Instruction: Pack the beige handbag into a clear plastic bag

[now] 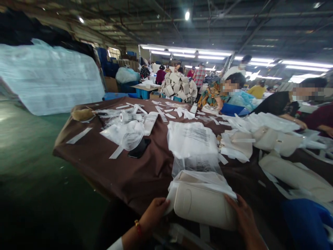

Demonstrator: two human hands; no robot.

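Note:
A cream padded bag lies at the near edge of the brown-covered table, half inside a clear plastic bag. My left hand, with a red bracelet at the wrist, grips the plastic at the bag's left end. My right hand holds the bag's right end. Just beyond lies a stack of printed clear plastic bags.
A black phone, crumpled plastic and white paper strips lie on the table's left part. More cream bags lie at right, where seated people work. A blue object sits near right. Green floor spreads left.

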